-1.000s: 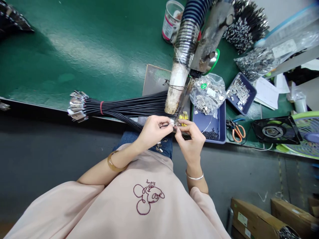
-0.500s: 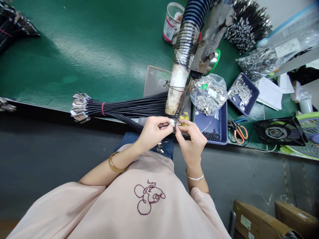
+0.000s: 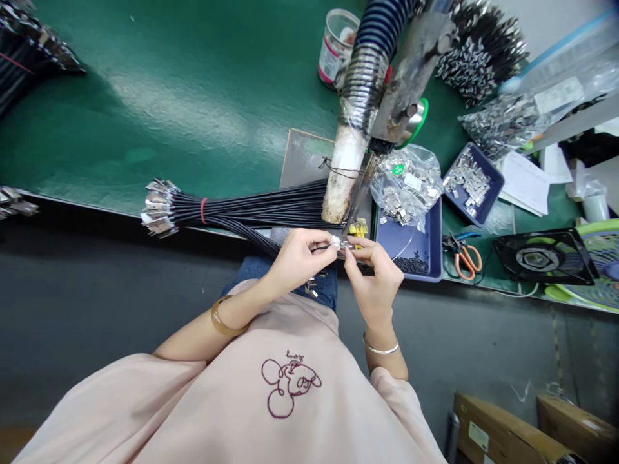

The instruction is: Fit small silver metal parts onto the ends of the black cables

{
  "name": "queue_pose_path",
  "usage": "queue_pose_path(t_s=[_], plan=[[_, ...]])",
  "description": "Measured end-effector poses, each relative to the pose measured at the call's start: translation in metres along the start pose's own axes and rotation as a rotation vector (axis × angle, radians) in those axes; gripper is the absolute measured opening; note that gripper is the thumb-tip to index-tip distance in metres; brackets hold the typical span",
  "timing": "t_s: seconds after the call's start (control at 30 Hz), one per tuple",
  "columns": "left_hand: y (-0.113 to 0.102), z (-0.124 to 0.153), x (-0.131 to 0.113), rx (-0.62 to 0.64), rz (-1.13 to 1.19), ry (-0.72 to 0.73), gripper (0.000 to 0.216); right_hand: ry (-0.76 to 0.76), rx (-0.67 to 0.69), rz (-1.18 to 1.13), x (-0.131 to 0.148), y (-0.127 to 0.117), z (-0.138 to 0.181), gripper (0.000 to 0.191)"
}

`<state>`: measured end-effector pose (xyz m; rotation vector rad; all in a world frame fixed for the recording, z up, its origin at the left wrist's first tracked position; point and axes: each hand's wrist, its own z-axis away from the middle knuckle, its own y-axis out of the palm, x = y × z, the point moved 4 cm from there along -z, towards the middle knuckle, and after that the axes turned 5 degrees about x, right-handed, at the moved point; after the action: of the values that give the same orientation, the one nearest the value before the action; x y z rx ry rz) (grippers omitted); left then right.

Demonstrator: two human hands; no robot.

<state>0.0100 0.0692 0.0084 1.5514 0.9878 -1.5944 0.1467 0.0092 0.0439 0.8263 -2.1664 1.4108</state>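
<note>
My left hand (image 3: 298, 256) pinches a black cable (image 3: 319, 247) close to its end, and something white sits at the fingertips. Opposite it, my right hand (image 3: 374, 277) has thumb and forefinger closed on a small silvery metal connector (image 3: 345, 245) that meets the cable end. Just above the connector, the thin metal tip of a clamped rod like a soldering iron (image 3: 360, 193) slants down. Beside the rod hangs a ribbed hose with a stained white nozzle (image 3: 344, 164). To the left lies a bundle of black cables (image 3: 271, 205) with metal ends, tied by a red band.
A blue tray (image 3: 434, 254) at right holds a plastic bag of metal parts (image 3: 409, 183) and small black pieces. Farther right are a smaller tray (image 3: 496, 200), orange-handled pliers (image 3: 467, 261) and a black fan (image 3: 544, 256). A clear jar (image 3: 330, 61) stands behind the hose.
Both hands have shifted slightly to the right. My right fingers have drawn a little away from the left ones, and the metal connector between them shows more clearly.
</note>
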Motion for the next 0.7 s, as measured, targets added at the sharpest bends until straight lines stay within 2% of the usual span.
queue_pose_path(t_s=[0.13,0.43,0.7], plan=[[-0.001,0.001,-0.003,-0.012,-0.065,0.044,0.015,0.047,0.02,-0.064,-0.002,0.0,-0.003,0.009],[-0.001,0.001,-0.009,-0.105,-0.091,0.056,0.014,-0.047,0.016,-0.001,0.001,0.001,-0.012,0.011],[0.003,0.004,0.0,-0.06,-0.078,-0.023,0.015,-0.092,0.064,0.071,0.002,0.002,-0.004,0.012]])
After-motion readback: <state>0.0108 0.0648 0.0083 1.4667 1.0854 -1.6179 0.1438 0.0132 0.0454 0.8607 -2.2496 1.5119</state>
